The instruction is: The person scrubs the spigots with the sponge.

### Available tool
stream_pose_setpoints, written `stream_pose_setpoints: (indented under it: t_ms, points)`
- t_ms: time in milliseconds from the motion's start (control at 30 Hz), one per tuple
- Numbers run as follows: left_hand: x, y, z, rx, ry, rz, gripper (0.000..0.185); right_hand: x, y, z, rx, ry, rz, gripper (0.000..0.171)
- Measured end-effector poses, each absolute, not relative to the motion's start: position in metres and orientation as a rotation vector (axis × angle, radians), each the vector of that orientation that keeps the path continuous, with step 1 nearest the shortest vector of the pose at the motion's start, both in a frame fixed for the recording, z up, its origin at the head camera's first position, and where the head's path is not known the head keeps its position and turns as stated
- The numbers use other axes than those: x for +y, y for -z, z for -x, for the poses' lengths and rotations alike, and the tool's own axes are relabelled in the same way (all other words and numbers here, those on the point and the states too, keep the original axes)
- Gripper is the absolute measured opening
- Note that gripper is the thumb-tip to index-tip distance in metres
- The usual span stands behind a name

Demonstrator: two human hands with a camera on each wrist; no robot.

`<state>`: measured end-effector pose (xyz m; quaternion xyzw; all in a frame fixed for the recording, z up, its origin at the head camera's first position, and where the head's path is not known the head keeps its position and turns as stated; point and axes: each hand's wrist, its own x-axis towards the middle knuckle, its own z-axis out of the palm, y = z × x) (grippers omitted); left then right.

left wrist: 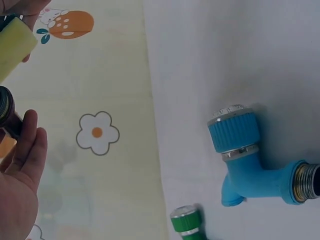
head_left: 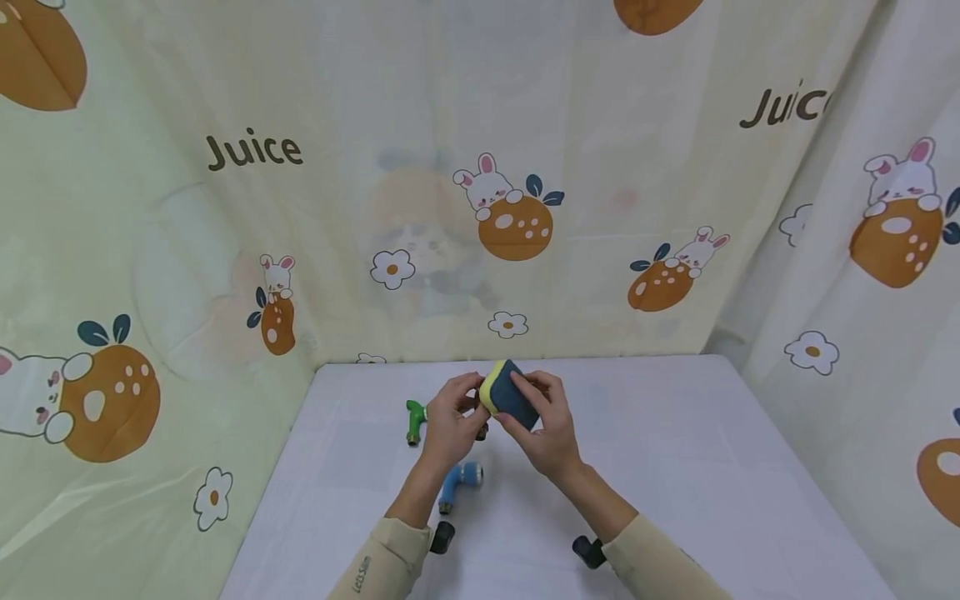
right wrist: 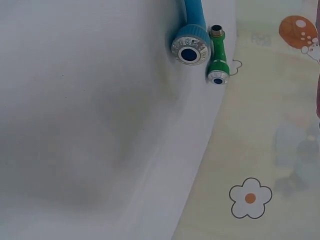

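My right hand (head_left: 551, 421) grips a sponge (head_left: 513, 400), yellow on one side and dark blue on the other. My left hand (head_left: 452, 425) holds a dark tap (left wrist: 6, 112) with a threaded end; the fingers cover most of it. In the head view the sponge is up against the tap and the left fingertips, above the table. The left wrist view shows the sponge's yellow face (left wrist: 15, 47) just above the threaded end. Only a sliver of the right hand appears at the edge of the right wrist view.
A blue tap (head_left: 459, 483) lies on the white table (head_left: 660, 467) below the left hand. Farther back and left lies a green tap (head_left: 414, 421). A printed curtain (head_left: 337, 233) hangs behind and beside the table. Small black pieces (head_left: 442, 537) sit by both sleeves.
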<state>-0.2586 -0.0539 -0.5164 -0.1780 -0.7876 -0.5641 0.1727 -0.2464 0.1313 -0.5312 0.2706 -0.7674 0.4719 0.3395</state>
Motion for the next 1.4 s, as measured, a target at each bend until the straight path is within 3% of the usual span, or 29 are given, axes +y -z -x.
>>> stream_pose_setpoints:
  t_ms: [733,1400]
  points:
    - [-0.053,0.526,0.256,-2.316,1.312,0.565,0.037,0.13,0.527,0.252,-2.134,-1.403,-0.441,0.051]
    - [-0.051,0.525,0.252,-2.298,1.104,0.635,0.036,0.13,0.522,0.259,-2.26,-1.75,-0.144,0.047]
